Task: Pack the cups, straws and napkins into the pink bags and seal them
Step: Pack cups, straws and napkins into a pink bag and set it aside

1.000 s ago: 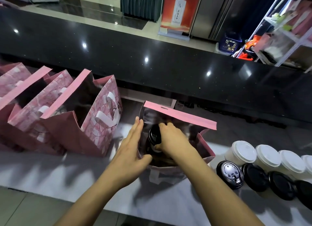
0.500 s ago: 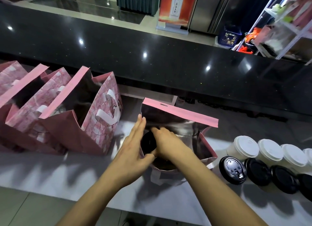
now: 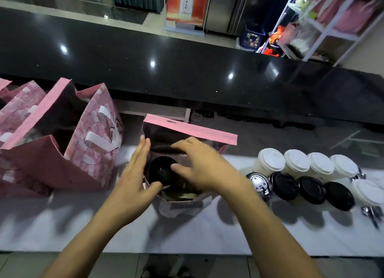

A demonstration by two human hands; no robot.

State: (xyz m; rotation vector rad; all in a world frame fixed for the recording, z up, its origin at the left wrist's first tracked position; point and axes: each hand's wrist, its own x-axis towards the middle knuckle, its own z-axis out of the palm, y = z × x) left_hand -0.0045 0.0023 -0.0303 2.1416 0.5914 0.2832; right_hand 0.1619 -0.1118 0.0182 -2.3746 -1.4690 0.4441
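An open pink bag (image 3: pixel 191 129) stands on the counter in front of me, its pink flap raised at the back. A black-lidded cup (image 3: pixel 161 170) sits upright inside it on the left. My left hand (image 3: pixel 133 178) rests against the bag's left edge with straight fingers, the thumb over the near rim. My right hand (image 3: pixel 204 166) hovers above the bag's mouth, fingers spread and loose, holding nothing. To the right wait a row of white-lidded cups (image 3: pixel 271 160) and a row of black-lidded cups (image 3: pixel 285 185).
Several open pink bags (image 3: pixel 91 136) with white handles stand at the left. A raised black countertop (image 3: pixel 187 76) runs along the back. The white work surface (image 3: pixel 124 232) ends at a near edge. Metal clips (image 3: pixel 372 213) lie at the far right.
My right hand has let go of the black-lidded cup and risen out of the bag, fingers opening. The cup now stands inside the bag. The left hand stays at the bag's edge.
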